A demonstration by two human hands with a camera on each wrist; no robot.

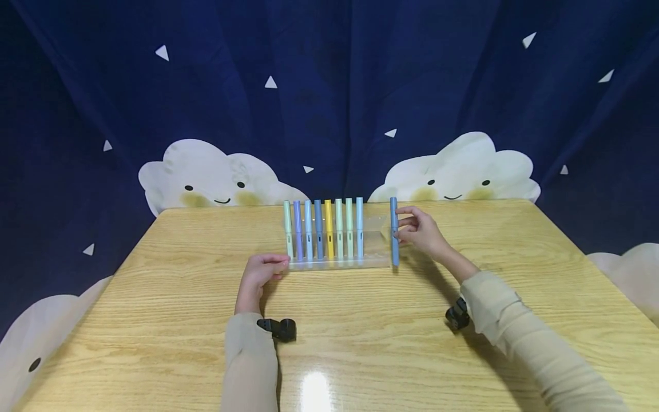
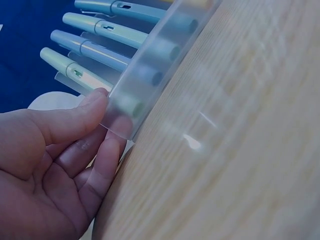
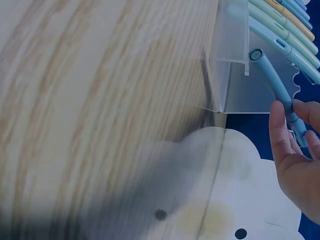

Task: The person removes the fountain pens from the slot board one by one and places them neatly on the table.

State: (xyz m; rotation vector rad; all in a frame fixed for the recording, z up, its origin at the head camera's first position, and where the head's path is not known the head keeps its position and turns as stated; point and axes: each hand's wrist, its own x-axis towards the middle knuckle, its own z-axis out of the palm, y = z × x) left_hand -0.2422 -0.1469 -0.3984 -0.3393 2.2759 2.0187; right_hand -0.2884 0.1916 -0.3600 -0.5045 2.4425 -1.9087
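A clear plastic pen stand holds a row of capped pens, among them a yellow pen and a purple pen. With thumb and fingers, my left hand pinches the stand's left front corner, beside the end green pen. At the stand's right end, my right hand holds a blue pen upright between thumb and fingers. In the right wrist view this blue pen overlaps the stand's end, near a light blue pen in the row.
The wooden table extends around the stand on all sides. Behind its back edge hangs a dark blue curtain with white clouds and triangles. Black wrist cameras sit at both sleeves.
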